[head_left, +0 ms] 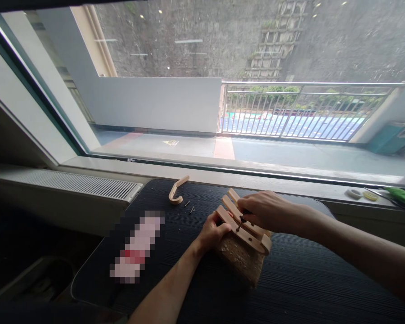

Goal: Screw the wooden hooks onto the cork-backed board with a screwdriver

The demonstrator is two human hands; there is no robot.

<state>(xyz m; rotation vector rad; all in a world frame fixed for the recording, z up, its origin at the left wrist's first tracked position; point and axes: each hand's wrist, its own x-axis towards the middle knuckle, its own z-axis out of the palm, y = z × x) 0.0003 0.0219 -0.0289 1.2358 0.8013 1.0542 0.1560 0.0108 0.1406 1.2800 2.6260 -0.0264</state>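
Observation:
Several pale wooden hooks lie side by side across a rough brown block [245, 263] on the dark table. My left hand [212, 231] is closed around the upper end of the nearest wooden hook [246, 236], thumb along its near side. My right hand [265, 209] grips a screwdriver [242, 222] with a dark handle; its shaft slants down to a hole or screw in that hook. The handle is mostly hidden by my fingers. Another, lower hole shows in the same hook. The hooks behind it are partly covered by my right hand.
A loose wooden hook [173, 192] lies at the table's back left, beside small screws [191, 209]. A blurred pink item [141, 243] is on the left. Tape rolls [370, 195] and a green-handled tool [400, 195] rest on the window sill [202, 174].

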